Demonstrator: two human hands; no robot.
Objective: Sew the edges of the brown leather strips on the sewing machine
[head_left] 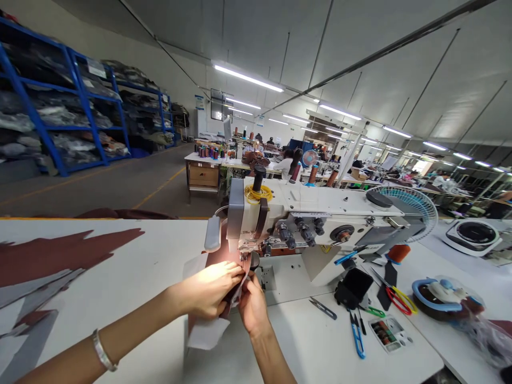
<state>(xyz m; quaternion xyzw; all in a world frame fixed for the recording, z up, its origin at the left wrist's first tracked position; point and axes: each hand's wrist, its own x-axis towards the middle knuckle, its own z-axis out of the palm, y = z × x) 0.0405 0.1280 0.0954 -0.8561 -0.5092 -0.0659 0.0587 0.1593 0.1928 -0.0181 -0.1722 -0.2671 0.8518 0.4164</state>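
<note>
A reddish-brown leather-like piece (216,260) with a pale backing lies under the needle area of a white sewing machine (280,198), in the lamp's light. My left hand (212,288), with a silver bangle on its wrist, grips this piece from the left, fingers on top close to the presser foot (243,257). From the right, my right hand (253,306) pinches the piece's raised edge, with fingertips partly hidden behind it. A pale flap (208,335) of the piece hangs below my left hand.
Brown and grey cut pieces (72,250) lie on the table's left. To the right are thread snips (323,308), blue-handled snips (357,336), a black box (353,288), scissors (400,300), a bobbin tray (390,333) and an orange thread cone (398,253). Blue shelves (80,101) stand behind.
</note>
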